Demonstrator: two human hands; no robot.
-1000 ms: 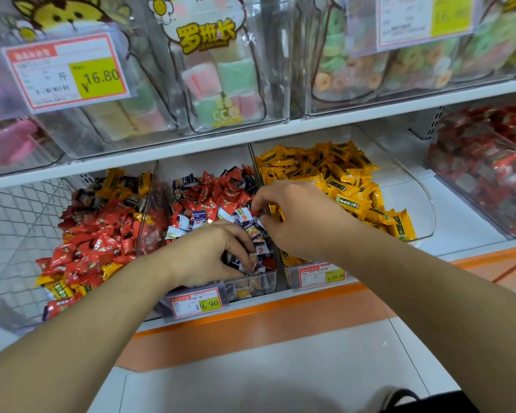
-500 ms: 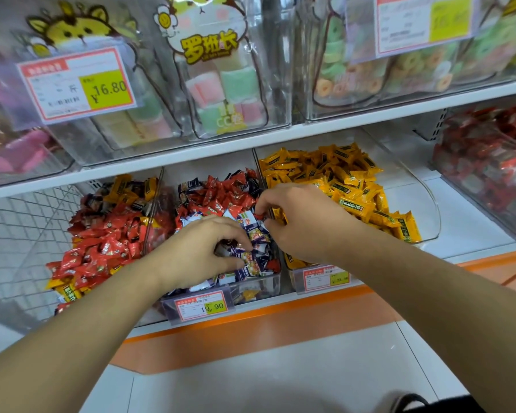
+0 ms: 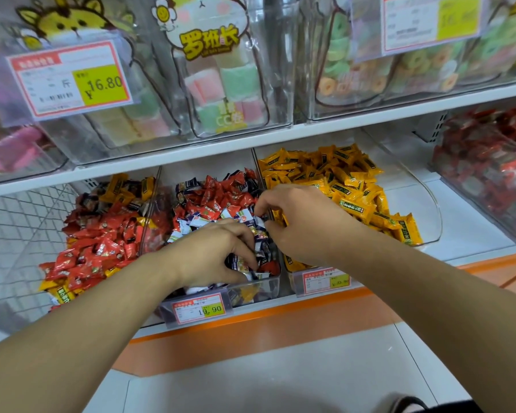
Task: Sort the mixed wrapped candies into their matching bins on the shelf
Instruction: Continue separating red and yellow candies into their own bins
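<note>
Now both hands are in the middle bin (image 3: 268,286): the left hand (image 3: 212,251) has curled fingers among mixed candies (image 3: 215,204), the right hand (image 3: 298,222) pinches one candy beside the yellow bin (image 3: 429,210).

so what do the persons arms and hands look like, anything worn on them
Both forearms are bare as far as the frame shows: no sleeves reach the wrists. The left hand and right hand wear no gloves, and no watch, bracelet or ring is visible. Nails look short and unpainted, though they are too small to be sure.
</note>
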